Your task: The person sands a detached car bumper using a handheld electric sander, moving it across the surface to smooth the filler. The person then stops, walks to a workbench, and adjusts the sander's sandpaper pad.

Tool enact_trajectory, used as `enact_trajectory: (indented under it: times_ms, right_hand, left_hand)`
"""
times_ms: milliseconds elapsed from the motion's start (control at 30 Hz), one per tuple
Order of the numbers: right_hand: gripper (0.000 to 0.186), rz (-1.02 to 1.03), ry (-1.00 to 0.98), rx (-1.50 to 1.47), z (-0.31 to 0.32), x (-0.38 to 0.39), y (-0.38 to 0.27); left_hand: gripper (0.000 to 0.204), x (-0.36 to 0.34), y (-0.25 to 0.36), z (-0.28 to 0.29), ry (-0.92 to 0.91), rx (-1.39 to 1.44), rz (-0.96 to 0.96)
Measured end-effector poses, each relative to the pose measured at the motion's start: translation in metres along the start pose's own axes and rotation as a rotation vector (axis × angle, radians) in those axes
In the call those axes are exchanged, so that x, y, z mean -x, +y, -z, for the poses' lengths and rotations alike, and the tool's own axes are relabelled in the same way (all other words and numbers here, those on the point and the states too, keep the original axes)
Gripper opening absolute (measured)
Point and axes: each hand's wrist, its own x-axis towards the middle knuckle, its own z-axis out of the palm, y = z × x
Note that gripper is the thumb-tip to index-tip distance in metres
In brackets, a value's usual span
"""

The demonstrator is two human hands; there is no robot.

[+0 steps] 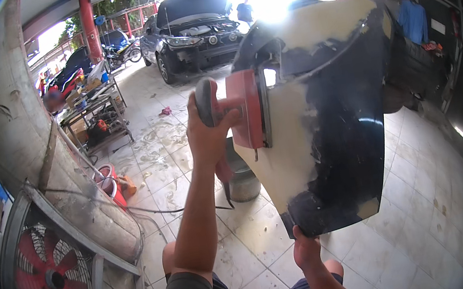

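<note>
My left hand (204, 136) is wrapped round the handle of a red and black electric sander (243, 110). The sander stands on edge, its flat pad against the left part of a car body panel (349, 140), or so close that no gap shows. The panel is black with large cream patches of filler, and it is held up in front of me at a tilt. At its bottom corner my right hand (305, 249) grips the lower edge, thumb on the near face. The rest of those fingers are partly hidden. A dark cord hangs down from the sander's lower end.
A grey bucket-like container (242, 181) stands behind the sander. To the left are a caged fan with red blades (55, 280), a thick column (63, 168), a red bucket (109, 185) and a cluttered cart (96, 113). Further back, a dark car (193, 40) has its bonnet raised; a person (244, 10) stands beyond.
</note>
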Motion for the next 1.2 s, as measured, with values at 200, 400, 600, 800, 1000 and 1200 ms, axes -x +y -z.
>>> enact_trajectory:
  times_ms: [200, 400, 600, 800, 1000, 1200]
  right_hand:
    - [0.062, 0.030, 0.052, 0.093, 0.004, -0.012, -0.001]
    - [0.063, 0.058, 0.009, 0.076, 0.015, -0.018, 0.003]
    - [0.067, -0.019, 0.063, -0.002, 0.014, -0.015, -0.001]
    - [0.070, -0.037, 0.115, 0.062, 0.008, -0.009, -0.003]
    - [0.067, -0.004, 0.043, -0.006, 0.006, -0.003, -0.002]
    - [0.069, 0.050, 0.036, -0.049, 0.003, -0.003, 0.001]
  left_hand:
    - [0.114, 0.042, -0.025, 0.000, -0.037, 0.020, 0.035]
    - [0.117, 0.125, -0.005, 0.001, -0.085, -0.063, -0.234]
    - [0.118, 0.128, -0.013, -0.001, -0.090, -0.047, -0.300]
    - [0.114, 0.071, -0.054, 0.002, -0.046, 0.062, -0.149]
    - [0.111, -0.002, -0.111, -0.001, -0.001, 0.266, -0.091]
    - [0.092, -0.052, -0.141, 0.006, -0.076, 0.376, -0.028]
